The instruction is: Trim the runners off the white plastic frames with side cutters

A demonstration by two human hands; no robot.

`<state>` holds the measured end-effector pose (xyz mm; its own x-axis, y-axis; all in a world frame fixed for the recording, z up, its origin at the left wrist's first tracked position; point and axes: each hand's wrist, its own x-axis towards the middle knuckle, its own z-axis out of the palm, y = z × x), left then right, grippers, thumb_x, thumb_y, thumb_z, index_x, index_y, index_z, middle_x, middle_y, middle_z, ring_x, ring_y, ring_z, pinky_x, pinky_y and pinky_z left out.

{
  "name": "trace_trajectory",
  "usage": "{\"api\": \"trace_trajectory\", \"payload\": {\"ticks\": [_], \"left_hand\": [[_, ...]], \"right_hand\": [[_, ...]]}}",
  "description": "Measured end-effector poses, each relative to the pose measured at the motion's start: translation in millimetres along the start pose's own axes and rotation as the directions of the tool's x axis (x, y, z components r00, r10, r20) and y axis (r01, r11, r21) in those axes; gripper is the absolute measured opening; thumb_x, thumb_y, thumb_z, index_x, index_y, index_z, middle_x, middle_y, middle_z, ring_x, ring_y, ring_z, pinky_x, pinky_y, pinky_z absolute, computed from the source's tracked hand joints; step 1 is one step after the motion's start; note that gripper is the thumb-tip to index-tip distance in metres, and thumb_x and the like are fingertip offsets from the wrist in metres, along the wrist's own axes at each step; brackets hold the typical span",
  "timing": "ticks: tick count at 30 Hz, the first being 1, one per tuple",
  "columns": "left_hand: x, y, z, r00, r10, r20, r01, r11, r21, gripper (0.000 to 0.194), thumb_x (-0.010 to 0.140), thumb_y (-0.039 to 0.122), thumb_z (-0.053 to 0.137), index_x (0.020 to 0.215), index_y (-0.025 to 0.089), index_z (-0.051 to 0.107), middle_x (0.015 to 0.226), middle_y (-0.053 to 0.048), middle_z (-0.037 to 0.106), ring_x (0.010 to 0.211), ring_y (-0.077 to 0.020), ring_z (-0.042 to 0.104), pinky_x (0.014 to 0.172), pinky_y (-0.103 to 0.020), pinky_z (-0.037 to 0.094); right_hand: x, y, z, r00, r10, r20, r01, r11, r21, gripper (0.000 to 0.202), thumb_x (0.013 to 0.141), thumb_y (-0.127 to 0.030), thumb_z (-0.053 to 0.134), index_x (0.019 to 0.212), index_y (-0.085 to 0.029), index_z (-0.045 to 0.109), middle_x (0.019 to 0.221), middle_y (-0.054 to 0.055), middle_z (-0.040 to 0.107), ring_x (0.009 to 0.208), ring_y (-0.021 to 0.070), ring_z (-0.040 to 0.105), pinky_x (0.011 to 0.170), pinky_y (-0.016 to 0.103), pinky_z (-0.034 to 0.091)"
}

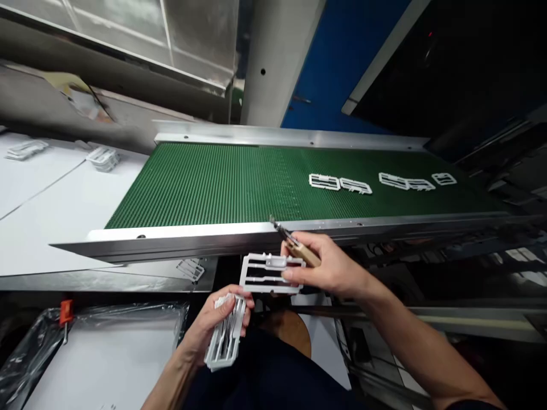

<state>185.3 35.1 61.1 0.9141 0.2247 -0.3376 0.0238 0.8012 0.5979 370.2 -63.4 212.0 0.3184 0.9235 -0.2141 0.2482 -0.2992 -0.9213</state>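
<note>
My left hand (213,316) is wrapped round a stack of white plastic frames (226,336), slim slotted pieces lying one on another. In my right hand (331,265) are two things: a small tool with a wooden handle (306,253) and a dark metal tip pointing up and left, and a single white plastic frame (256,273) pinched by the fingers. That frame's left end meets the fingertips of my left hand. Both hands are just in front of the near rail of a green conveyor belt (205,182). The kind of tool is not clear.
Several white frames (325,182) lie on the belt's right half. Stacked frames (103,158) rest on the white table (43,228) at left. A metal rail (256,228) edges the belt. Lower left, a plastic-lined box (111,359) has an orange-handled clamp (66,313). A round stool (294,333) stands below.
</note>
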Motion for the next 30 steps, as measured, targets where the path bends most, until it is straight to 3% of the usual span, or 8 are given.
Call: {"api": "trace_trajectory", "payload": {"ticks": [4,9,19,23,30], "left_hand": [[-4,14,9.8,1.0,0.028,-0.01,-0.024,0.967,0.254,0.028,0.075,0.04,0.066,0.084,0.014,0.063,0.064,-0.005,0.059,0.054,-0.0142,0.052,0.051,-0.023,0.045],[-5,9,16.4,0.998,0.046,-0.031,-0.027,0.894,0.447,0.02,0.079,0.037,0.062,0.076,0.016,0.062,0.067,-0.004,0.058,0.058,-0.0146,0.053,0.056,-0.023,0.046],[-1,-7,18.6,0.995,0.014,-0.098,0.028,0.907,0.419,0.018,0.079,0.034,0.062,0.075,0.018,0.059,0.068,-0.003,0.057,0.059,-0.0144,0.052,0.055,-0.025,0.049],[-1,-10,17.2,0.989,0.05,-0.141,0.011,0.915,0.403,0.016,0.079,0.034,0.062,0.076,0.018,0.058,0.07,-0.002,0.056,0.06,-0.0137,0.052,0.056,-0.023,0.048],[1,-12,17.3,0.972,0.051,-0.229,0.035,0.934,0.356,0.02,0.075,0.035,0.066,0.074,0.017,0.058,0.066,-0.002,0.057,0.057,-0.0131,0.052,0.053,-0.022,0.048]], "right_hand": [[-19,45,28,0.989,0.15,-0.002,-0.147,0.974,0.171,0.016,0.069,-0.018,0.063,0.078,-0.019,0.05,0.06,-0.005,0.051,0.055,0.0113,0.053,0.052,0.023,0.043],[-31,84,34,0.973,0.225,-0.049,-0.194,0.916,0.351,0.025,0.065,-0.025,0.07,0.079,-0.018,0.05,0.065,-0.005,0.05,0.055,0.0102,0.051,0.053,0.023,0.043],[-44,106,37,0.97,0.241,-0.038,-0.195,0.859,0.473,0.024,0.07,-0.028,0.069,0.083,-0.016,0.053,0.064,-0.003,0.054,0.057,0.01,0.052,0.052,0.022,0.041],[-47,116,36,0.955,0.28,-0.103,-0.178,0.812,0.556,0.02,0.076,-0.028,0.063,0.088,-0.016,0.053,0.071,0.0,0.06,0.06,0.0104,0.055,0.05,0.019,0.038],[-50,129,36,0.948,0.275,-0.162,-0.122,0.783,0.611,0.016,0.077,-0.024,0.062,0.089,-0.015,0.054,0.068,0.0,0.059,0.062,0.0117,0.058,0.053,0.021,0.041]]}}
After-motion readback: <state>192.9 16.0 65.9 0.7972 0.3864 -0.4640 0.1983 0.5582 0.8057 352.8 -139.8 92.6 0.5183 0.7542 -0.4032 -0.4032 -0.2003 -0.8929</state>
